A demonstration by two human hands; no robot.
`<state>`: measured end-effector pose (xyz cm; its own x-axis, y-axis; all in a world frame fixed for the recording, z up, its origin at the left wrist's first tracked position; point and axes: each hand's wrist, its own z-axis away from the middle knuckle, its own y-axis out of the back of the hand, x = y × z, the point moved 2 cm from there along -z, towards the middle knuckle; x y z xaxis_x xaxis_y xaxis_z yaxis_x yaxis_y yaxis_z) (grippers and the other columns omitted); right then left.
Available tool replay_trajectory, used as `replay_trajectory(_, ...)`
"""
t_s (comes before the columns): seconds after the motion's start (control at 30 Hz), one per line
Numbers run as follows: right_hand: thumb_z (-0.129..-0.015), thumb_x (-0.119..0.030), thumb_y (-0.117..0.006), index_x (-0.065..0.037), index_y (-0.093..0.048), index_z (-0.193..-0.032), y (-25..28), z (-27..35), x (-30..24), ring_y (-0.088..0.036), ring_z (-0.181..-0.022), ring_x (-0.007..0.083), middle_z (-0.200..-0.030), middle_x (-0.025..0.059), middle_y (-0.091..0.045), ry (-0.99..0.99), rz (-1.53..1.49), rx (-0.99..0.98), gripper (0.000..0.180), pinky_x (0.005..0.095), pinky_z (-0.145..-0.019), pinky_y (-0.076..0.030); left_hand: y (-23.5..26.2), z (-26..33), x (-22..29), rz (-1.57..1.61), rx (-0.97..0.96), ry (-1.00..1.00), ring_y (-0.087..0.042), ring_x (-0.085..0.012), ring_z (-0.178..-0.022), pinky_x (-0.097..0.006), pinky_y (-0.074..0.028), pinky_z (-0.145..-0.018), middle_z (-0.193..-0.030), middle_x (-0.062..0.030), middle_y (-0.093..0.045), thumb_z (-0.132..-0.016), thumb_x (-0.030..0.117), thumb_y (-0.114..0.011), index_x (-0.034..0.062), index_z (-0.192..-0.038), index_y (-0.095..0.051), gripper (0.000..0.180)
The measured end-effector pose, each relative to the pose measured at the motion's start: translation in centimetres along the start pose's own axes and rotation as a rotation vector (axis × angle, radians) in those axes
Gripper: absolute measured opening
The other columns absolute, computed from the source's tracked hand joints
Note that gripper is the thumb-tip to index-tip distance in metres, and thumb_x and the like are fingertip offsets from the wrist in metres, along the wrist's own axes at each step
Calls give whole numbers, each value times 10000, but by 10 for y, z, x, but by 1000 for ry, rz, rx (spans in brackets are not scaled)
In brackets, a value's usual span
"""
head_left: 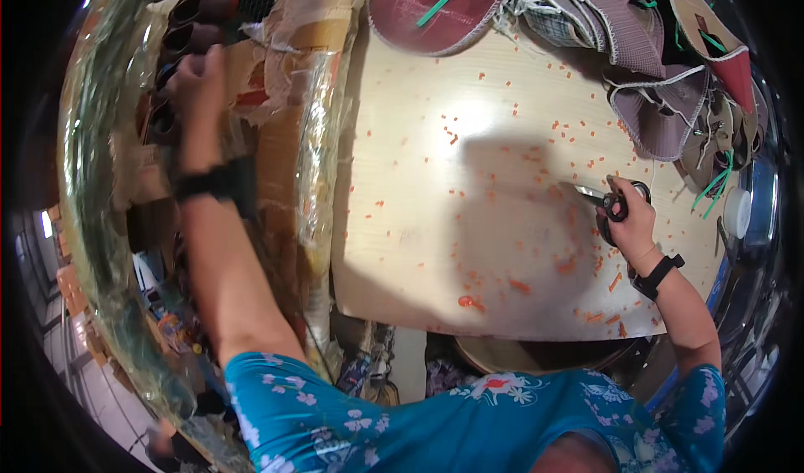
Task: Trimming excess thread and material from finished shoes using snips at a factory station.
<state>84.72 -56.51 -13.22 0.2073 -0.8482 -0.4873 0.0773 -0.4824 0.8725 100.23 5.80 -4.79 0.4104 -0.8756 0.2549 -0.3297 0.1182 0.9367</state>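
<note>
My right hand [632, 226] is closed around a pair of scissors [615, 209] with dark handles, held over the right part of the pale table [402, 264]. The blades point left and look slightly parted. Stretched far to the left, my left hand [199, 84] is at a row of dark, rounded pieces like shoe parts [197, 38]. Motion smears its fingers, so whether it grips one of them cannot be made out. Small orange scraps [565, 264] lie scattered over the table.
Several maroon and mauve stitched shoe uppers [657, 109] with loose white threads and green ties pile up at the back right. A large maroon piece [431, 12] lies at the back. A plastic-wrapped edge [322, 163] runs along the table's left side. A white round lid [737, 213] is far right.
</note>
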Motion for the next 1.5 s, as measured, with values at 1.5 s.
replay_trajectory(1.5,-707,-193,-740,-172,-536,-1173,-5,6,17,-638,-834,279,-968,79,-649,3,65,65,509,359,-701,-509,192,397,-118,-470,-137,379,-357,-411,-1238,-449,-302,-1021,-1366,-266,-352,-791,375,-668,-44,-1375,-276,819)
